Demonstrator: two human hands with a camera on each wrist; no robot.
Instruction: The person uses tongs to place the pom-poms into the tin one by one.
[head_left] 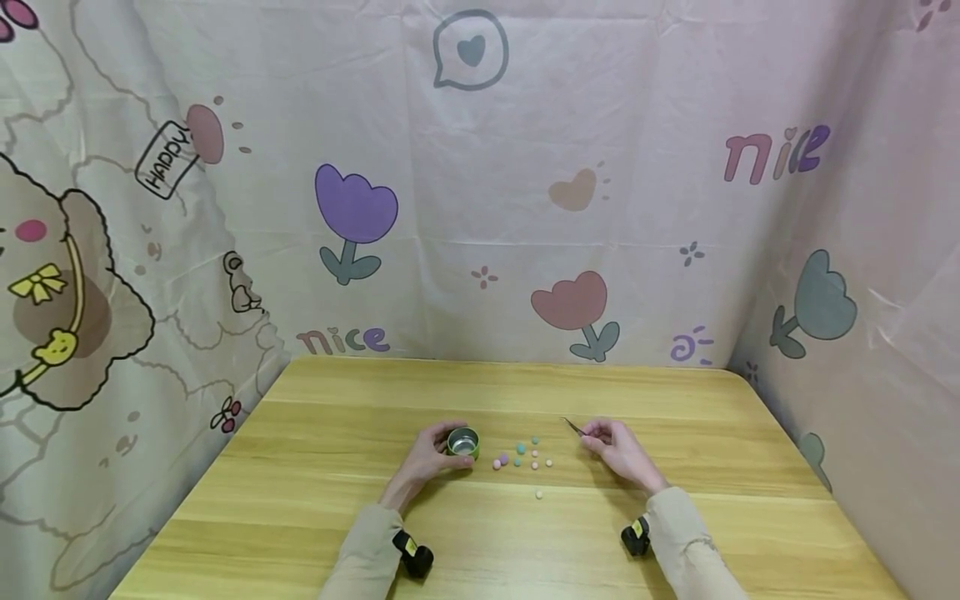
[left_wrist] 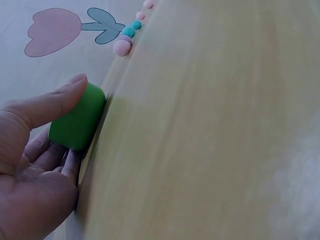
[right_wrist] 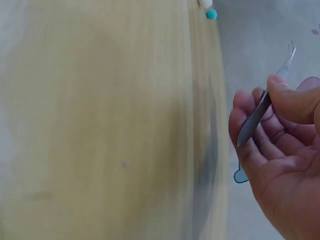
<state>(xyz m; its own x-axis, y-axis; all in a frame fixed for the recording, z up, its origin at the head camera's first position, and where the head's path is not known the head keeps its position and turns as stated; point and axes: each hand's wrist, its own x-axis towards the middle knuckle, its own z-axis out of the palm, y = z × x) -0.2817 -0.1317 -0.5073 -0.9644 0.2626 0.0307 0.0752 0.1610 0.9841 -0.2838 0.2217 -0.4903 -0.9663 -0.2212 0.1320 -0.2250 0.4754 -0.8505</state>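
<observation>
My left hand (head_left: 433, 457) grips a small round green tin (head_left: 463, 443), thumb on the near side and fingers behind. The tin stands upright on the table with its open top showing a bare silvery inside; its green wall (left_wrist: 80, 117) fills the grip in the left wrist view. My right hand (head_left: 617, 450) pinches slim metal tweezers (right_wrist: 260, 112) between thumb and fingers, their bent tips (right_wrist: 291, 49) apart and pointing away to the left over the table. Between the hands lie several small pompoms, among them a teal one (head_left: 521, 448), a purple one (head_left: 504, 459) and a pink one (head_left: 497, 465).
One pale pompom (head_left: 538, 495) lies nearer to me than the others. The wooden table (head_left: 315, 492) ends at a printed cloth (head_left: 480, 217) at the back, and more cloth hangs at both sides. Each wrist carries a black camera (head_left: 413, 555).
</observation>
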